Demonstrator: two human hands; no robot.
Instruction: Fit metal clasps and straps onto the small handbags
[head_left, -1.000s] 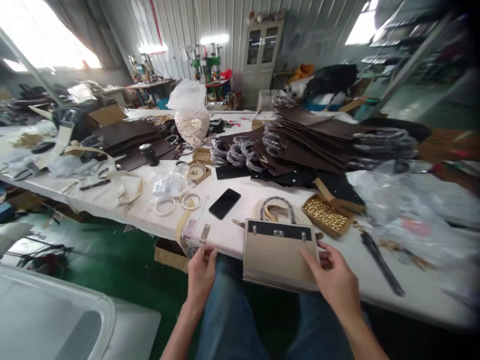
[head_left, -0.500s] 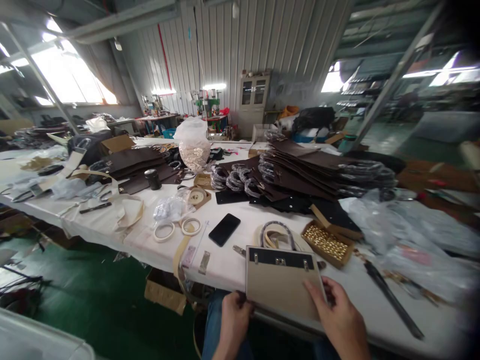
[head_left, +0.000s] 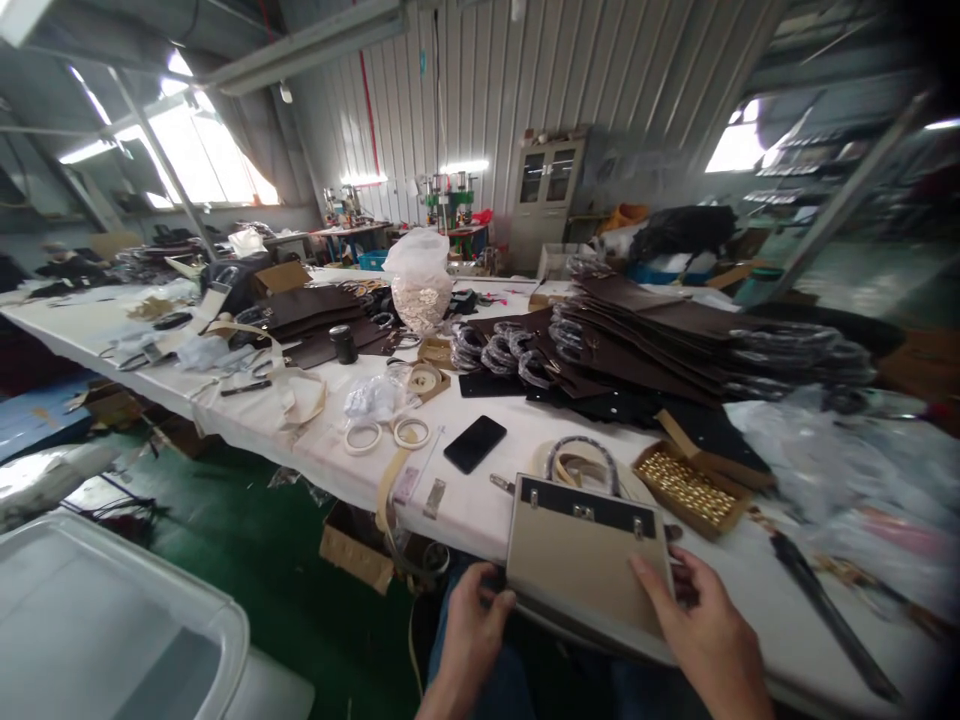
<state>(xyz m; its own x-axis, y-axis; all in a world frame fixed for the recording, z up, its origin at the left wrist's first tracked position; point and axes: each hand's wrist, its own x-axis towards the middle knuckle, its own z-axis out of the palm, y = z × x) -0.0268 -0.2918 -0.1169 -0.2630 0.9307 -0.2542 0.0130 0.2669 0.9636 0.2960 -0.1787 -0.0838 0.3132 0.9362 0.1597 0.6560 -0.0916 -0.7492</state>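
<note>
A beige handbag (head_left: pixel 581 560) with a black top band, metal clasps and a wrapped top handle stands tilted at the table's front edge. My right hand (head_left: pixel 701 610) grips its right edge, thumb flat on the front panel and fingers behind. At the lower left corner, my left hand (head_left: pixel 476 625) is closed with thumb and forefinger at the bag's side; its exact hold is partly hidden. Behind the bag lies a roll of cream tape (head_left: pixel 544 460). A box of gold-coloured metal pieces (head_left: pixel 686 488) sits to the right.
A black phone (head_left: pixel 475 444), two tape rings (head_left: pixel 412 431) and a clear plastic bag (head_left: pixel 379 395) lie left of the handbag. Stacked dark brown panels (head_left: pixel 660 335) rise behind. A black strap (head_left: pixel 832 615) lies at right. A translucent bin (head_left: pixel 225 640) stands at lower left.
The view has swung left, so things appear farther right and more of the bin shows. My left thumb and forefinger look slightly further apart; the right hand keeps its grip on the handbag.
</note>
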